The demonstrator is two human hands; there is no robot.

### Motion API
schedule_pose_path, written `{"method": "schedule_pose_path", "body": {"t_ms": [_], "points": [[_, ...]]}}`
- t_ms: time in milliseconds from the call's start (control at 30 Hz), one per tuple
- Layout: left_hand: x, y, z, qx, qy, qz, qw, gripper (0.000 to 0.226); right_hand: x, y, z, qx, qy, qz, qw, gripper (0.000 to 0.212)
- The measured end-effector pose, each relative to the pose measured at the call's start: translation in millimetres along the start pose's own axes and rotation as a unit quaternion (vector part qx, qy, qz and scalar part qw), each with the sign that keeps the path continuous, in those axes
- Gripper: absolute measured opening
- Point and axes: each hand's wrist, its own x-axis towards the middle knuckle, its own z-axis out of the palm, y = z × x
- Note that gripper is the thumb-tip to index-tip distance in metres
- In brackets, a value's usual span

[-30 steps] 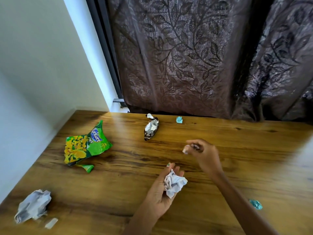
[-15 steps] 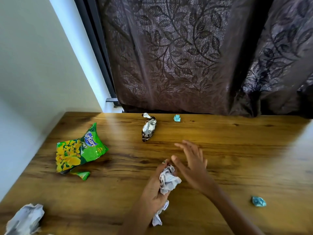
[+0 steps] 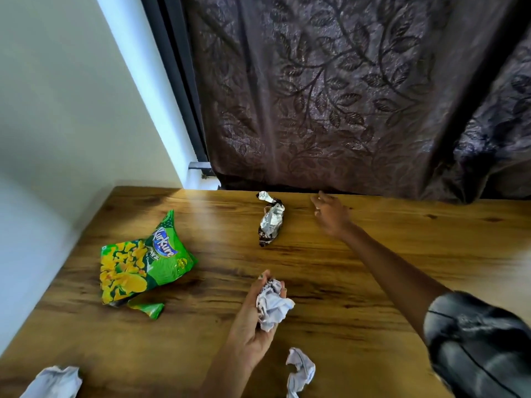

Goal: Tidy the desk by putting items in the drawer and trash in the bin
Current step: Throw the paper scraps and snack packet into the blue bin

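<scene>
My left hand (image 3: 255, 320) grips a ball of crumpled white paper (image 3: 273, 304) over the middle of the wooden desk (image 3: 416, 248). My right hand (image 3: 330, 214) is stretched out to the desk's far edge, just right of a silver foil wrapper (image 3: 271, 219). Its fingers are loosely spread and I see nothing in them. The small blue wrapper that lay at that spot is hidden under the hand. A green snack bag (image 3: 143, 262) lies at the left, with a torn green scrap (image 3: 149, 308) beside it.
Another crumpled white paper (image 3: 300, 372) lies next to my left wrist. A third paper ball (image 3: 54, 383) sits at the near left corner. A dark patterned curtain (image 3: 344, 96) hangs behind the desk and a white wall (image 3: 57, 110) borders its left side.
My right hand left the paper in my left hand and reached forward to the far edge, covering the small blue wrapper. A loose piece of white paper now lies by my left wrist.
</scene>
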Motion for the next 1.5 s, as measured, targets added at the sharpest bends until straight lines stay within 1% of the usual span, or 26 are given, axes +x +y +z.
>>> {"method": "schedule_pose_path", "body": {"t_ms": [67,133,200,300,367,433,500,533,567,600,667,733,800,900,1000,1067,1167,1233,1267,1300,1367,1433,1467,1500], "points": [[1.1,0.6,-5.1,-0.001,0.004,-0.002,1.0,0.029,-9.6,2.2,14.2,-0.041,0.043,-0.009,0.998,0.051],[0.7,-1.2,-7.3,0.006,0.005,-0.003,1.0,0.033,-30.2,3.9,26.2,-0.039,0.098,-0.022,0.994,0.054],[1.0,-3.1,-7.4,0.013,0.008,-0.005,1.0,0.031,-55.0,5.4,33.8,-0.022,0.129,-0.029,0.991,0.054],[0.6,-6.3,-6.3,0.016,0.015,-0.009,1.0,0.022,-98.5,6.1,41.5,0.004,0.143,-0.041,0.989,0.046],[-2.3,-9.3,-6.3,0.022,0.003,-0.01,1.0,0.019,-131.9,3.5,45.4,0.036,0.153,-0.037,0.987,0.04],[-7.8,-12.8,-6.5,0.029,-0.012,-0.009,0.999,0.021,-161.7,1.5,48.9,0.077,0.167,-0.027,0.982,0.035],[-14.1,-16.0,-5.2,0.042,-0.016,-0.005,0.999,0.025,-184.1,-1.6,49.4,0.116,0.153,-0.01,0.981,0.029],[-18.2,-18.3,-4.4,0.047,-0.018,-0.003,0.999,0.025,-193.8,-3.0,48.2,0.156,0.144,0.011,0.977,0.026],[-22.1,-20.9,-3.6,0.048,-0.018,-0.003,0.999,0.025,-202.6,-4.6,45.9,0.211,0.141,0.041,0.966,0.025],[-27.2,-23.6,-2.5,0.047,-0.021,-0.002,0.999,0.024,-211.4,-6.3,41.6,0.273,0.144,0.077,0.948,0.023],[-34.5,-28.8,-1.6,0.048,-0.026,0.004,0.998,0.02,-227.9,-12.7,29.0,0.399,0.155,0.126,0.895,0.025],[-41.9,-35.9,-1.1,0.056,-0.031,0.012,0.998,0.014,-245.4,-21.8,12.1,0.509,0.159,0.125,0.837,0.028],[-46.0,-46.7,-1.5,0.104,-0.028,0.029,0.994,0.014,-263.8,-32.7,-5.8,0.571,0.165,0.097,0.799,0.029],[-52.4,-70.3,1.8,0.202,-0.051,0.064,0.976,0.018,-287.7,-46.5,-19.7,0.599,0.173,0.061,0.78,0.028],[-63.6,-97.6,12.1,0.21,-0.086,0.05,0.973,0.026,-310.3,-53.9,-21.1,0.586,0.179,0.048,0.789,0.03],[-72.6,-118.8,19.1,0.228,-0.101,0.041,0.967,0.03,-325.8,-54.4,-17.0,0.573,0.21,0.059,0.79,0.029],[-89.5,-144.9,20.9,0.253,-0.131,0.039,0.958,0.034,-351.7,-60.9,-11.0,0.599,0.255,0.097,0.753,0.025],[-102.5,-163.4,24.5,0.27,-0.163,0.012,0.949,0.036,-367.6,-56.6,-8.2,0.598,0.294,0.118,0.736,0.026],[-107.3,-174.7,24.0,0.294,-0.18,0.008,0.939,0.034,-376.5,-53.2,-7.2,0.595,0.312,0.131,0.729,0.026],[-111.7,-186.0,22.8,0.333,-0.195,0.025,0.922,0.03,-385.6,-49.6,-6.4,0.59,0.325,0.146,0.724,0.027],[-117.8,-210.6,13.6,0.398,-0.221,0.072,0.887,0.023,-402.1,-41.6,-3.3,0.575,0.347,0.178,0.719,0.04],[-129.1,-232.8,10.1,0.432,-0.234,0.096,0.865,0.027,-421.8,-30.6,2.9,0.583,0.365,0.199,0.698,0.051],[-132.5,-241.7,8.9,0.428,-0.23,0.083,0.87,0.03,-431.6,-25.4,5.2,0.596,0.369,0.198,0.685,0.051],[-133.8,-248.4,9.0,0.413,-0.222,0.055,0.882,0.033,-439.7,-20.4,6.8,0.608,0.371,0.195,0.674,0.051]]}}
